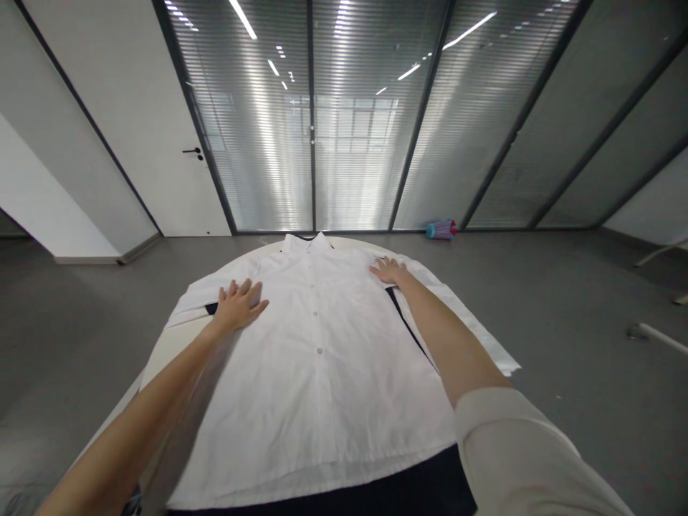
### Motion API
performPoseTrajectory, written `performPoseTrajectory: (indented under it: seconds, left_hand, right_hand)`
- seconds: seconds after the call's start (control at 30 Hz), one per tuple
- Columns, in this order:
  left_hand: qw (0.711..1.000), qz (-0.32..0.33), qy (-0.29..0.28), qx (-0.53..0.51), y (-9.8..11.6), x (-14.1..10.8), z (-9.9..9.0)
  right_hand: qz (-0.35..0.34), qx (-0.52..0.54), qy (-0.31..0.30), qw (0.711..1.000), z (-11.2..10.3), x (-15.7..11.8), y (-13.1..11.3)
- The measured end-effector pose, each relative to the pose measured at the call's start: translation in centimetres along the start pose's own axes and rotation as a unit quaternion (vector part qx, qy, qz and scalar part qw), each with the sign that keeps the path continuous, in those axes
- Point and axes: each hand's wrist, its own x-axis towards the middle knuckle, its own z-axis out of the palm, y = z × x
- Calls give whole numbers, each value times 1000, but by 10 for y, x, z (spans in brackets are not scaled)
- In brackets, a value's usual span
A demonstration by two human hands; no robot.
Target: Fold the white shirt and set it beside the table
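A white button-up shirt (279, 373) lies spread front side up, its collar at the far end and its hem toward me. My left hand (239, 304) rests flat with fingers spread on the shirt's left side, near the sleeve. On the upper right, by the shoulder, my right hand (388, 271) lies with its fingers stretched out on the cloth. Neither hand grips anything. Dark fabric (376, 494) shows below the hem, and dark strips show beside both sleeves. The right sleeve (484, 337) reaches out past my forearm.
Under the shirt is a pale table (161, 355) with a rounded far edge. A blue and pink basket-like object (441, 229) lies on the grey floor by the glass partition (355, 143). Pale furniture legs (663, 338) stand at the right. A door (177, 165) is at the left.
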Motion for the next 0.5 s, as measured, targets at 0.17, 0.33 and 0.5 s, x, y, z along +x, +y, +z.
performPoseTrajectory:
  seconds: [0.17, 0.33, 0.5]
  left_hand:
    - [999, -25, -40, 27, -18, -10, 15]
    - [998, -30, -47, 28, -14, -7, 14]
    - [998, -26, -34, 35, -17, -7, 19]
  right_hand:
    - [31, 1, -7, 999, 3, 13, 4]
    - [-10, 8, -8, 1000, -8, 21, 13]
    - [-33, -1, 19, 999, -29, 10, 60]
